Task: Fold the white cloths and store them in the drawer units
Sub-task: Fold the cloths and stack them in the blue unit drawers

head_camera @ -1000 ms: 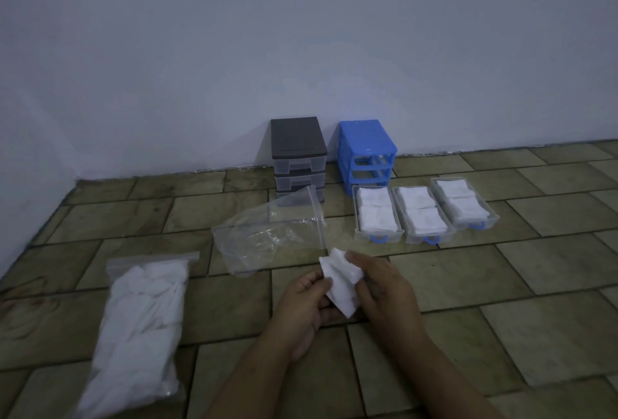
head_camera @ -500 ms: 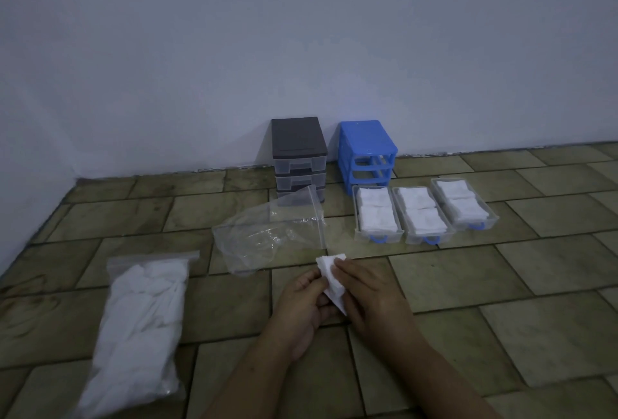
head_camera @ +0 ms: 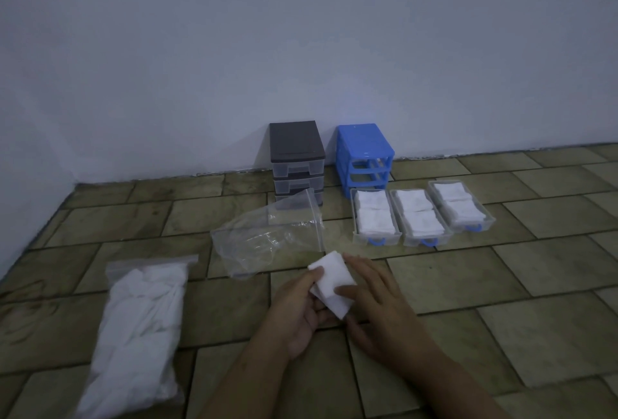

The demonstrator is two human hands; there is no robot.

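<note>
Empty clear zip bag point(head_camera: 267, 238) lying crumpled on the brown tiled floor point(head_camera: 501, 285), plain pale wall point(head_camera: 301, 50) well behind the bag

A bare room corner, likely in a home, is showing a tiled floor point(head_camera: 501, 285) meeting a plain wall point(head_camera: 301, 34).

Head camera looks forward and down at tiled floor point(head_camera: 501, 285)

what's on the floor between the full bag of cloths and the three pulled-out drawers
In the head view, an empty clear zip bag lies on the tiled floor between the full bag of cloths and the three drawers.
</note>
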